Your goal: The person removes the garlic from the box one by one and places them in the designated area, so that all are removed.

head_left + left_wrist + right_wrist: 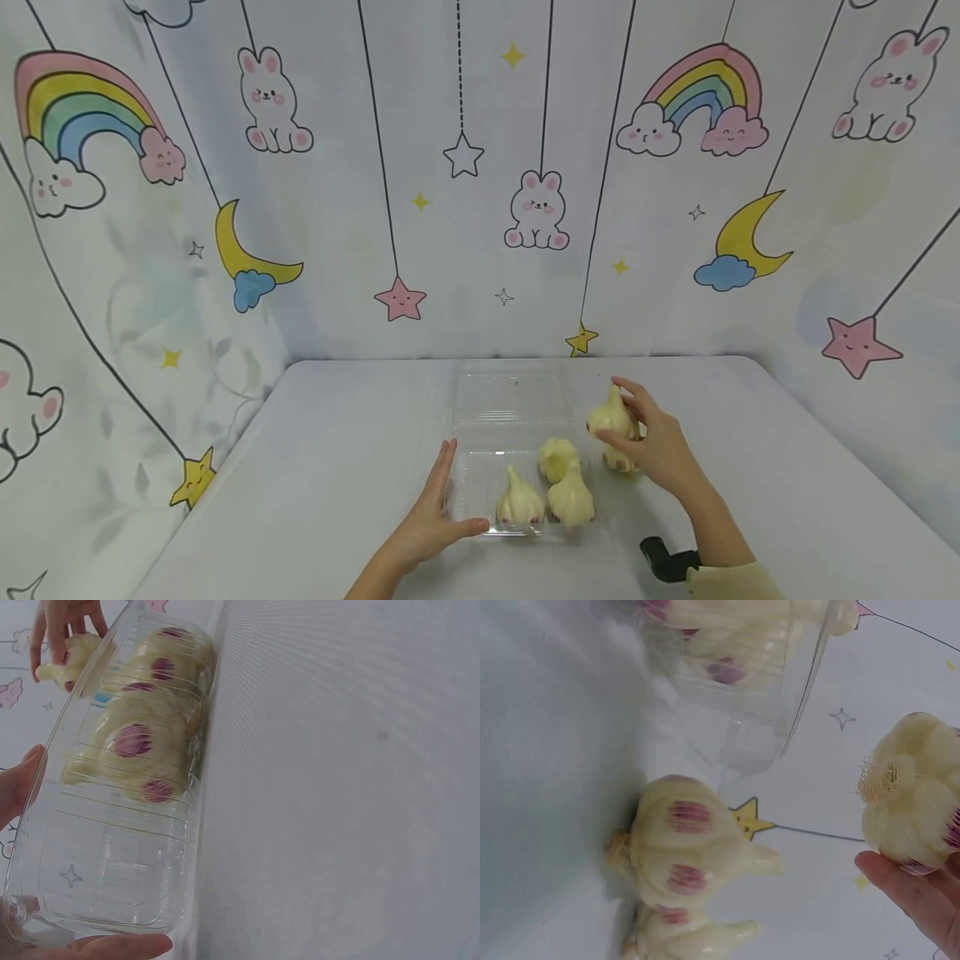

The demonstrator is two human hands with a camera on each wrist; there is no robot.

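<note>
A clear plastic clamshell box (467,492) lies in the middle of the table with three garlic bulbs (521,500) in its tray. My left hand (427,521) rests against the tray's left side and front corner, fingers straight and thumb along the front edge. To the right of the box, my right hand (663,446) holds a garlic bulb (611,417) between thumb and fingers, stem up and clear of the table. Below it, two more bulbs (694,840) stand on the table in the right wrist view; the head view mostly hides them.
The box's clear lid (513,396) lies folded back, away from me. A black device (667,560) is at my right wrist. Behind the white table (360,433) hangs a curtain (337,208) printed with rabbits, stars and rainbows.
</note>
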